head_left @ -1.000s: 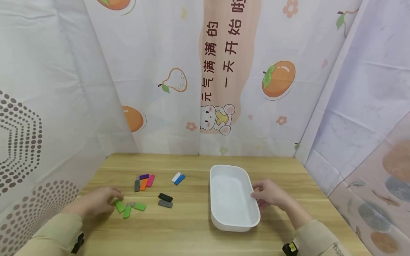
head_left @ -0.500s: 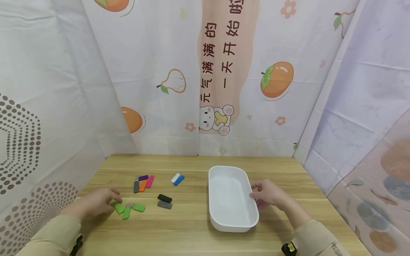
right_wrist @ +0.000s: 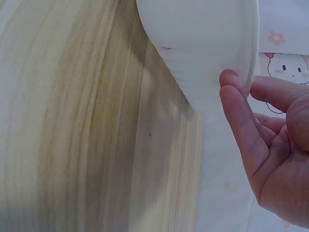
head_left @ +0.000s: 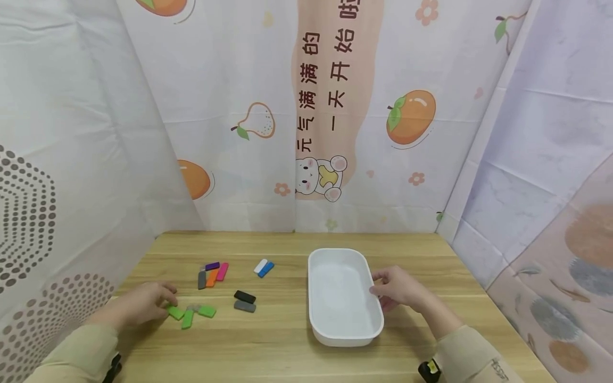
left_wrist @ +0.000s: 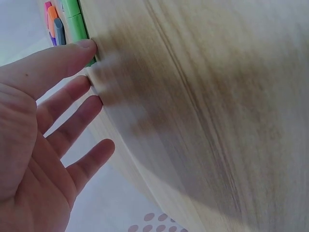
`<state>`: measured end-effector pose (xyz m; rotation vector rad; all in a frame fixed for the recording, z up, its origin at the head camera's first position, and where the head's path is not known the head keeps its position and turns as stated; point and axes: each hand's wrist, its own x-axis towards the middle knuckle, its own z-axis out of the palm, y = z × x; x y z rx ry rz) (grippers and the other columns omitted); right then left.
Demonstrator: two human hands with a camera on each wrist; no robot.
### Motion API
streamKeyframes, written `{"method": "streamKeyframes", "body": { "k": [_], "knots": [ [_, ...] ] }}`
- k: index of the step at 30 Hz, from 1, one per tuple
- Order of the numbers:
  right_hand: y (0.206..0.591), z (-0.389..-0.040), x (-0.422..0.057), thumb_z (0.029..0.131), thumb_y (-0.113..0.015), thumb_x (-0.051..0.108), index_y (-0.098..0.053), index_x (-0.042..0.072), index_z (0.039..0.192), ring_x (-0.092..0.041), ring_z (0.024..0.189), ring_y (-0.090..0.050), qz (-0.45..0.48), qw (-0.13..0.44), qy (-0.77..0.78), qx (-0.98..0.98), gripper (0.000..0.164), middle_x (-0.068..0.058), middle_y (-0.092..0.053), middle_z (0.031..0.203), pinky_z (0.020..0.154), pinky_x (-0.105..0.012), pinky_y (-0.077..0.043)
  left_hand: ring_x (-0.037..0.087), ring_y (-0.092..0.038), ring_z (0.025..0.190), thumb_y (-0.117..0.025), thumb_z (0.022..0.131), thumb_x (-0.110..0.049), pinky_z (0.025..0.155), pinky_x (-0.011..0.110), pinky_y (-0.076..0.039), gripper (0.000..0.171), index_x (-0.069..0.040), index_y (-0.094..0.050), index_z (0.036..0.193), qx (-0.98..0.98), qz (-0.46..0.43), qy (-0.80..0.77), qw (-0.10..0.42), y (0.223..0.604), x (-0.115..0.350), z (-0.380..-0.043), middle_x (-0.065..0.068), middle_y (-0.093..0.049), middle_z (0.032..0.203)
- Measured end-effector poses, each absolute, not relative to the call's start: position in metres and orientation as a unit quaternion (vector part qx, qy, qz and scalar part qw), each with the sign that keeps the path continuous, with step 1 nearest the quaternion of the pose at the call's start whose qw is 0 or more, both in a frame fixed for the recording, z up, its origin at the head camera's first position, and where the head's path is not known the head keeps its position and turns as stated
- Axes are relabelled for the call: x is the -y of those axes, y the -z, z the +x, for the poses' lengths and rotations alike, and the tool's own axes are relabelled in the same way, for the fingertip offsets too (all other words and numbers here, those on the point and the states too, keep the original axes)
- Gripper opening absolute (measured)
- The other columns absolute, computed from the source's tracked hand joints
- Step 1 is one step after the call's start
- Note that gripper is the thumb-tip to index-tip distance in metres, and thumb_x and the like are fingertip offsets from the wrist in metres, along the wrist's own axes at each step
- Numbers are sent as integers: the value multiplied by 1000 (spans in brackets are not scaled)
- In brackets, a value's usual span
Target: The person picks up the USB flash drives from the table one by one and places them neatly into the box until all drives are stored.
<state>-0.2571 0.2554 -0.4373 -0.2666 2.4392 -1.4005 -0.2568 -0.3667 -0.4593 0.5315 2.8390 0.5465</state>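
Note:
In the head view, my left hand is at the left of the table, with thumb and fingertips at the end of a green USB stick. In the left wrist view, the thumb overlaps a green stick while three other fingers stay loosely spread. Two more green sticks lie just right of that hand, one a green stick pointing toward me, their metal ends together. My right hand pinches the right rim of a deep white plastic tub, thumb inside and fingers under the outer wall.
Farther back lie purple, orange, pink and grey sticks in a group. Black and grey sticks lie mid-table, with white and blue ones behind. Fabric curtains enclose the table's back and sides.
The whole head view has shifted slightly left. The green stick at my left fingertips has turned a little. My right hand keeps its hold on the tub rim.

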Motion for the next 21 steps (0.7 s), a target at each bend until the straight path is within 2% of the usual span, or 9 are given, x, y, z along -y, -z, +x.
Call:
{"method": "streamKeyframes", "body": {
  "k": [14,21],
  "knots": [
    [437,-256,-255,93,-70,6,-63,-10,122,-29,64,-71,-97,159,490,-851,33,-12,-68,77,59,-48,-60,46,-62,111,-86,76,-7,92,60,-50,22,-20,-76,91,-959,192,-182,103,457,368,-252,16,-65,121],
    [437,-256,-255,93,-71,6,-63,-9,122,-28,62,-71,-94,158,488,-853,33,-12,-68,77,60,-49,-60,27,-65,96,-85,78,-11,83,50,-56,20,-22,-76,91,-952,218,-194,98,456,372,-252,1,-66,109]
  ]
}}
